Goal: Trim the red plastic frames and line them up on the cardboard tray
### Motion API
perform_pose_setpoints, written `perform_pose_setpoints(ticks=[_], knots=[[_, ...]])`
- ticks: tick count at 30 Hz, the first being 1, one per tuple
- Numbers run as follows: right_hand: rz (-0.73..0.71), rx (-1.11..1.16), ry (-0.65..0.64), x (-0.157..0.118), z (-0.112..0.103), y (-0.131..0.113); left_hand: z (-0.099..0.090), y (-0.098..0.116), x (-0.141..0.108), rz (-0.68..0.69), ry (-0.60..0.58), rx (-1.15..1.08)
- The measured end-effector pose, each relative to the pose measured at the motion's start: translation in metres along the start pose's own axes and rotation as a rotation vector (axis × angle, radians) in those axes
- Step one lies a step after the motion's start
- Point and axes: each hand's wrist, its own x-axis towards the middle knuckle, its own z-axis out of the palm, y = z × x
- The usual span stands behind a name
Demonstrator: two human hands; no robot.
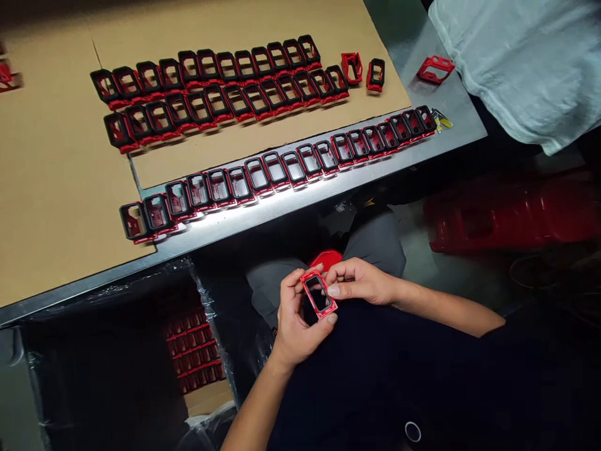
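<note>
Over my lap I hold a small red rectangular frame (325, 311) with a black inner rim, tilted, its open middle facing up toward me. My left hand (297, 322) is closed around it, fingers along the far left side and thumb at the near end. The thumb and fingers of my right hand (360, 282) pinch its right edge. Similar red frames with black rims stand in a front row (275, 168) along the table edge. Two more rows of frames (216, 100) stand behind that row.
Brown cardboard (56, 175) covers much of the metal table (462, 119). Single red frames (436, 69) lie at the right, near a pale cloth (521, 62). A small yellow-handled tool (440, 120) ends the front row. Below is a plastic-lined container with stacked red parts (195, 351); a red stool (516, 213) stands right.
</note>
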Motion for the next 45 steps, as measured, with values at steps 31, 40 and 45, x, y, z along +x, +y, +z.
perform_pose_setpoints(ticks=[31,40,45], knots=[[0.011,-0.059,0.062,-0.003,0.0025,-0.0017,-0.0019,-0.0054,-0.0029,0.013,-0.029,0.026],[0.024,-0.085,-0.014,-0.0024,-0.0025,-0.0001,-0.0014,-0.0083,-0.0007,0.095,-0.02,0.082],[0.054,-0.094,-0.032,-0.0013,-0.0027,-0.0002,-0.0039,-0.0101,-0.003,0.101,-0.02,0.095]])
